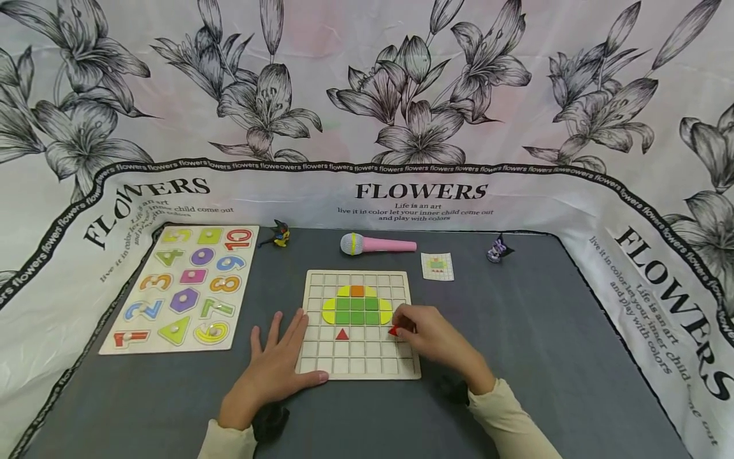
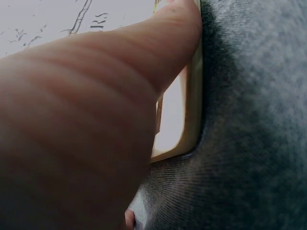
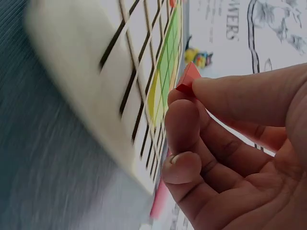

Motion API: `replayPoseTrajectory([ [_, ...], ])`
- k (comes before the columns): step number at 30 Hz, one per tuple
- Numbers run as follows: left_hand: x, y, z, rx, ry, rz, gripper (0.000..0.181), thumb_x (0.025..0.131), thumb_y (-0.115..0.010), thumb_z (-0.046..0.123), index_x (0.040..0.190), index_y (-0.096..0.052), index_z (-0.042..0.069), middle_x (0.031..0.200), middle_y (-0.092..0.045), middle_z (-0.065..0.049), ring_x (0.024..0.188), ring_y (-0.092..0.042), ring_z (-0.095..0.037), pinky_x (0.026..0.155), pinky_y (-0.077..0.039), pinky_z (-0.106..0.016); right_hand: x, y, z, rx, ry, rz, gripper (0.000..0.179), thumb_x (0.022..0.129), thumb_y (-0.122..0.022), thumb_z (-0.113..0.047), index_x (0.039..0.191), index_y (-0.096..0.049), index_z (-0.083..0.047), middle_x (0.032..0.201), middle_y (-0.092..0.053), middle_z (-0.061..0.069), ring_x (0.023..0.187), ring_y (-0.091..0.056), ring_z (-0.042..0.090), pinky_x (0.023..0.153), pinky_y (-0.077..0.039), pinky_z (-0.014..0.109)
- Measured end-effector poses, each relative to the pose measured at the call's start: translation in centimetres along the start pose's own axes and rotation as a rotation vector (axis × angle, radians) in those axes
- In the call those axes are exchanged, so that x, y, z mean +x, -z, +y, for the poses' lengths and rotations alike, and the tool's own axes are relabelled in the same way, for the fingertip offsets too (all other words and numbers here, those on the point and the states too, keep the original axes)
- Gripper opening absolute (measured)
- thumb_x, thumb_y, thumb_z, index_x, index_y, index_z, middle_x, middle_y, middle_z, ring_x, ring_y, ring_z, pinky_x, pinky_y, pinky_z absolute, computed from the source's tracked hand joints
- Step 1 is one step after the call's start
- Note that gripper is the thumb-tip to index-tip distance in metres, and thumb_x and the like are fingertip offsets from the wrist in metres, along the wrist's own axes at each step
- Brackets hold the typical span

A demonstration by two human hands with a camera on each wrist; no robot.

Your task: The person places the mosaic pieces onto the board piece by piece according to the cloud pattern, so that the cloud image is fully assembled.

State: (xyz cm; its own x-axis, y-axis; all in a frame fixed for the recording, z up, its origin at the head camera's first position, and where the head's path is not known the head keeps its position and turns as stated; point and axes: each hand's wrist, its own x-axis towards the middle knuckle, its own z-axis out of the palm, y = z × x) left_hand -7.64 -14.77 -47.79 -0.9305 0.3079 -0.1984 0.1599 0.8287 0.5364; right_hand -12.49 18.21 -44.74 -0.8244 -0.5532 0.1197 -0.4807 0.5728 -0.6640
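A square wooden grid board (image 1: pixel 358 364) lies on the grey cloth, with green, yellow and orange pieces (image 1: pixel 357 304) forming a rounded shape in its upper half. One red triangle (image 1: pixel 342 335) sits in a cell below them. My right hand (image 1: pixel 434 335) pinches a second red triangle (image 3: pixel 189 78) between thumb and forefinger, over the board's right side. The left hand (image 1: pixel 275 363) lies spread at the board's left edge, its thumb on the lower left corner. In the left wrist view, that hand hides most of the board (image 2: pixel 172 122).
A number-and-shape puzzle board (image 1: pixel 166 310) is at the left. Behind the grid board are a pink toy microphone (image 1: pixel 384 245), a small pattern card (image 1: pixel 438 267), a yellow-and-black figurine (image 1: pixel 281 234) and a purple figurine (image 1: pixel 497 249). A flower-printed sheet (image 1: pixel 424 220) borders the cloth.
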Motion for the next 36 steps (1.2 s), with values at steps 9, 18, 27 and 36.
replayPoseTrajectory([
  [9,0.1,-0.1,-0.2,0.009,-0.018,0.020,0.119,0.087,-0.080,0.066,0.171,-0.023,0.003,0.178,-0.016,-0.015,0.161,0.002,-0.051,0.116,0.012,-0.078,3.4,-2.1,-1.7,-0.015,0.061,-0.085,0.009,0.100,-0.071,0.001,0.096,-0.071,-0.008,0.084,-0.063,-0.007,0.074,-0.054,0.008,0.068,-0.049,0.029],
  [18,0.0,-0.1,0.0,0.005,-0.036,0.031,0.119,0.087,-0.080,0.066,0.170,-0.024,0.002,0.177,-0.018,-0.017,0.160,-0.001,-0.052,0.115,0.010,-0.079,4.9,-3.5,-2.2,-0.069,0.124,-0.106,0.012,0.097,-0.071,0.005,0.092,-0.072,-0.007,0.083,-0.064,-0.004,0.075,-0.053,0.010,0.070,-0.049,0.029],
  [27,0.0,0.1,-0.1,0.010,-0.032,0.026,0.119,0.087,-0.080,0.066,0.170,-0.024,0.002,0.177,-0.018,-0.017,0.160,-0.002,-0.053,0.115,0.010,-0.079,5.2,-4.5,-2.4,-0.140,0.166,-0.080,0.015,0.094,-0.073,0.007,0.089,-0.073,-0.007,0.083,-0.065,-0.001,0.076,-0.055,0.013,0.072,-0.050,0.031],
  [36,-0.2,0.0,0.0,0.001,-0.019,0.018,0.120,0.087,-0.081,0.066,0.170,-0.023,0.001,0.177,-0.018,-0.017,0.160,-0.001,-0.052,0.116,0.011,-0.078,4.9,-4.8,-2.6,-0.172,0.160,-0.073,0.014,0.094,-0.072,0.008,0.096,-0.076,-0.005,0.086,-0.067,0.001,0.078,-0.056,0.014,0.075,-0.052,0.033],
])
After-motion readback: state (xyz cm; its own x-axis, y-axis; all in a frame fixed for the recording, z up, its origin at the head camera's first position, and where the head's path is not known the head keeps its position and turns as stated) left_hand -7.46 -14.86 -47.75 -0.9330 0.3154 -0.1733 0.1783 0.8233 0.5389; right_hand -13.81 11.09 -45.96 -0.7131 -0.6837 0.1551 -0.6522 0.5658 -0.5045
